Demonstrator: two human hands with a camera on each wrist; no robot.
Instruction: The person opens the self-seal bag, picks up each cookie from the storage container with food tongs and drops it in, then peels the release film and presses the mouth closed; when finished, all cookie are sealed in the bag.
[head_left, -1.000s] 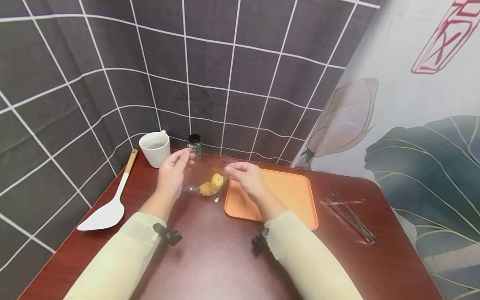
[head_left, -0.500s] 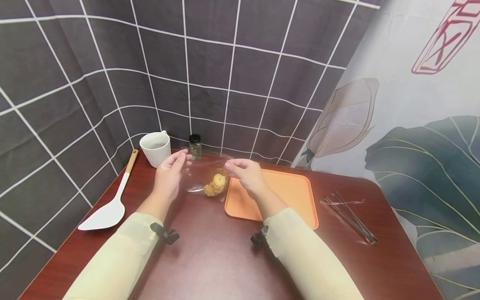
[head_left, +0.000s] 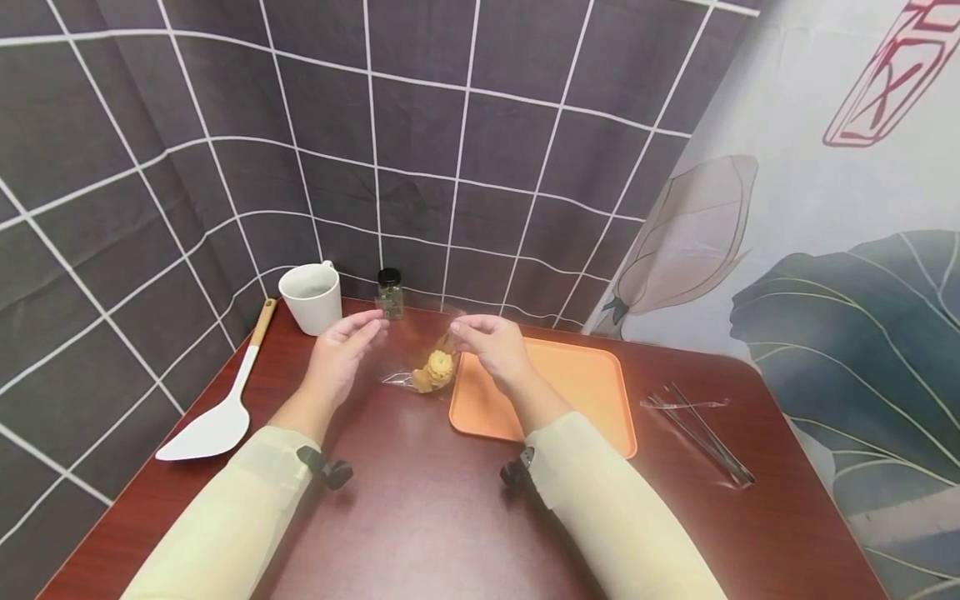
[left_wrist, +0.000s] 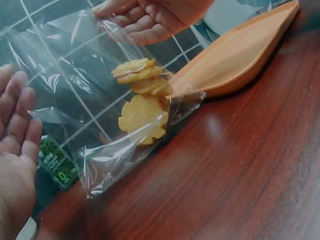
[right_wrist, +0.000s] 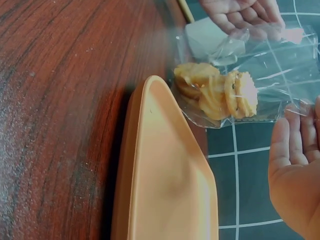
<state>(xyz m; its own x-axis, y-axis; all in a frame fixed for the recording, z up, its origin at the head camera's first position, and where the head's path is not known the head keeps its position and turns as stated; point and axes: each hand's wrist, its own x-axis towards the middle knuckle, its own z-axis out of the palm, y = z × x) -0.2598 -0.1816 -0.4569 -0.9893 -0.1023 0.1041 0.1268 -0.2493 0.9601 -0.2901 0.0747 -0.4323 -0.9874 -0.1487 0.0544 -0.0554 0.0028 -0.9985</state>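
Observation:
A clear plastic bag [left_wrist: 60,55] hangs between my two hands over the table, left of the orange tray [head_left: 570,383]. Several yellow flower-shaped cookies [head_left: 438,365] lie bunched in its lower part, towards the right hand. At the bag's upper left edge, my left hand [head_left: 335,358] pinches the film between thumb and fingers. My right hand [head_left: 495,346] pinches the upper right edge with thumb and index finger. The right wrist view shows the cookies [right_wrist: 215,95] stacked against each other inside the film, close beside the tray's corner.
Behind the left hand stand a white mug [head_left: 311,300] and a small black-lidded jar [head_left: 390,296] with green contents. A white spatula [head_left: 213,429] with a wooden handle lies at the left table edge. Metal tongs [head_left: 705,442] and a clear plastic strip [head_left: 693,404] lie on the right.
The left hand has shifted slightly left, then lower. The right hand has risen a little. The cookies in the bag have moved slightly right, towards the right hand.

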